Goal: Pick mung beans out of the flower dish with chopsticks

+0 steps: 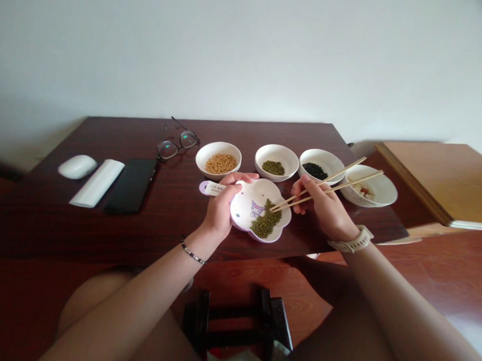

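Green mung beans (266,221) heaped on a white flower-shaped ceramic plate (243,212) gripped by the left hand (220,209); right hand (323,210) closed around pale wooden chopsticks (282,203), tips at the beans.

**Desk items left of the bowls**
A white computer mouse (77,166), white wrist rest (97,183) and black smartphone (131,186) lie side by side on the dark wooden desk (63,226), dark-framed glasses (189,140) just beyond the phone. A light wooden board (436,178) sits rightward; a dark wooden stool (227,311) stands below.
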`<state>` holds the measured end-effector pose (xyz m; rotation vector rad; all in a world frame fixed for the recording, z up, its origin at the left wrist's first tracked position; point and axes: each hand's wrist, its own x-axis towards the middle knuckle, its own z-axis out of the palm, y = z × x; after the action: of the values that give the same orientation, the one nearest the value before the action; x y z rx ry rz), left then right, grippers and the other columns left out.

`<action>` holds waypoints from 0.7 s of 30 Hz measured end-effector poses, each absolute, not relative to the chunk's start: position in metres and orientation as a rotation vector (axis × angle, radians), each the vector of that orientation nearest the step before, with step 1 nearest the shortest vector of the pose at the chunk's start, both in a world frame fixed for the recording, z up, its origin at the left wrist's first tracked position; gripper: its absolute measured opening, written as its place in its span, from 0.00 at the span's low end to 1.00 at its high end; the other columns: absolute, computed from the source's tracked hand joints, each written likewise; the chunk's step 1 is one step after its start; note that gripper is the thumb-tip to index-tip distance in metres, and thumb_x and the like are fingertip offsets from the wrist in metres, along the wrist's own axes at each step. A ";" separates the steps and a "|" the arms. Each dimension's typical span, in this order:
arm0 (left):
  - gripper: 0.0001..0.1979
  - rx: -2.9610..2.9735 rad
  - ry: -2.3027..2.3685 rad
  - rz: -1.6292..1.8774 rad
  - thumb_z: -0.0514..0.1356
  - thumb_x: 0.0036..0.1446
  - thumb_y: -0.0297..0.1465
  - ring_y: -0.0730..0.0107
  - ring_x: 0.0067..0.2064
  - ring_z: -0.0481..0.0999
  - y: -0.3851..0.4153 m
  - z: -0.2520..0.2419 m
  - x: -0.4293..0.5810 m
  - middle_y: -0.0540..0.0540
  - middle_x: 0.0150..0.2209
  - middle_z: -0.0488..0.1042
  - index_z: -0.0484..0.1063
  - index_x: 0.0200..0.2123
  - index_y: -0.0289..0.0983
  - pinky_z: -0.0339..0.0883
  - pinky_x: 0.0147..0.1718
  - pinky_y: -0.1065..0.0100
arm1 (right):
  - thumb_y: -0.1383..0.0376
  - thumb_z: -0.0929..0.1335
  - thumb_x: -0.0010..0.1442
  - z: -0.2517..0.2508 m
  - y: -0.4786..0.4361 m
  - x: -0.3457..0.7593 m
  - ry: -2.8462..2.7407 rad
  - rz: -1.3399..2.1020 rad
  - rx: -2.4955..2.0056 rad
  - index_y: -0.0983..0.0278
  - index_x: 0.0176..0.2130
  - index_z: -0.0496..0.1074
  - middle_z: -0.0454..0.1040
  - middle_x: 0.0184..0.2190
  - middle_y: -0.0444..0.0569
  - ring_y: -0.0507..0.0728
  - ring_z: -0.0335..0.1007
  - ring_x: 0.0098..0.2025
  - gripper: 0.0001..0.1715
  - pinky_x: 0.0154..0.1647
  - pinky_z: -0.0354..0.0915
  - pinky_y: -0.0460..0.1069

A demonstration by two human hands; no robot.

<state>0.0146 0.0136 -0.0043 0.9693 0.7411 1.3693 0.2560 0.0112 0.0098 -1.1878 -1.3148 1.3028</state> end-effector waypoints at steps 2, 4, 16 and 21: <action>0.08 0.939 0.735 1.379 0.61 0.60 0.31 0.46 0.60 0.80 0.014 -0.004 0.015 0.43 0.53 0.84 0.77 0.42 0.39 0.68 0.64 0.45 | 0.42 0.66 0.75 0.006 0.012 0.256 -1.272 1.327 -1.159 0.61 0.34 0.75 0.75 0.22 0.46 0.53 0.68 0.23 0.30 0.25 0.63 0.47; 0.08 0.910 0.734 1.380 0.61 0.60 0.31 0.47 0.60 0.81 0.015 -0.004 0.015 0.42 0.53 0.84 0.76 0.43 0.39 0.68 0.63 0.45 | 0.41 0.65 0.74 0.003 0.012 0.255 -1.241 1.350 -1.137 0.61 0.33 0.75 0.75 0.23 0.47 0.53 0.70 0.24 0.31 0.26 0.64 0.47; 0.17 0.849 0.855 1.434 0.67 0.66 0.43 0.52 0.56 0.83 -0.001 -0.004 0.014 0.38 0.57 0.83 0.69 0.48 0.40 0.75 0.56 0.52 | 0.39 0.68 0.72 0.001 0.015 0.254 -1.272 1.484 -1.144 0.62 0.34 0.75 0.75 0.23 0.47 0.52 0.68 0.22 0.31 0.21 0.61 0.46; 0.21 0.835 0.971 1.629 0.75 0.60 0.42 0.65 0.45 0.83 0.003 -0.019 0.012 0.44 0.46 0.83 0.68 0.45 0.40 0.74 0.45 0.66 | 0.42 0.72 0.68 0.002 0.011 0.256 -1.336 1.533 -1.074 0.62 0.33 0.74 0.74 0.23 0.44 0.51 0.68 0.23 0.28 0.24 0.64 0.45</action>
<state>0.0117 0.0025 -0.0191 0.8350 0.9712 1.6291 0.2559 0.0115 0.0023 -1.0737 -1.3359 1.5334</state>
